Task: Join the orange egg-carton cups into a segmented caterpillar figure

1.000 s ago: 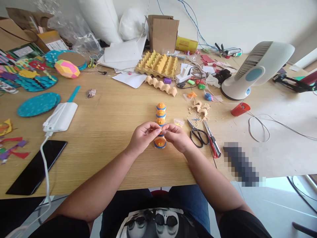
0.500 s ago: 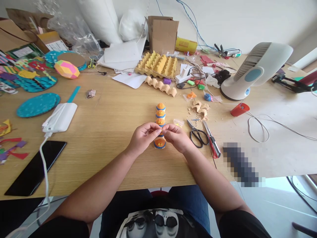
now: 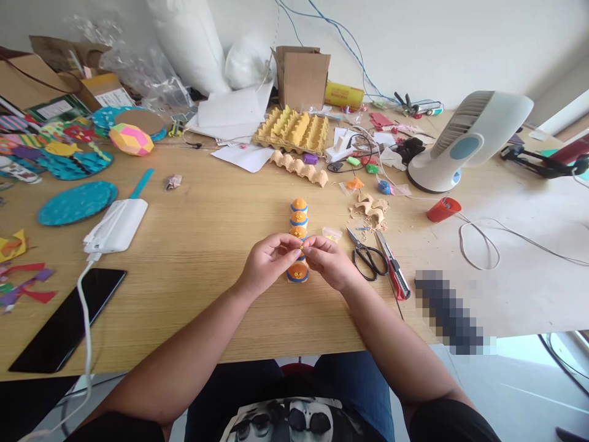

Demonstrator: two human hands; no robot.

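My left hand [image 3: 271, 263] and my right hand [image 3: 330, 263] meet fingertip to fingertip in front of me, each closed in a pinch. Between the tips shows a tiny yellow piece of modelling clay [image 3: 302, 247]. Directly under them lies a strip of egg-carton bumps [image 3: 299, 272], covered in orange clay with blue bands and small yellow face details. My fingers hide its middle bumps. Just right of the strip rests a small clear bag [image 3: 332, 234] with yellow clay in it.
Black-handled scissors [image 3: 368, 255] and a red utility knife [image 3: 394, 267] lie right of my right hand. Carton scraps [image 3: 370, 210], a red cup [image 3: 443, 210] and a white fan [image 3: 464, 147] stand beyond. A power bank [image 3: 117, 226] and phone [image 3: 69, 322] lie left.
The view has tilted slightly, so everything sits a little lower. Both hands stay pinched together over the strip; the yellow piece between the fingertips now shows more clearly.
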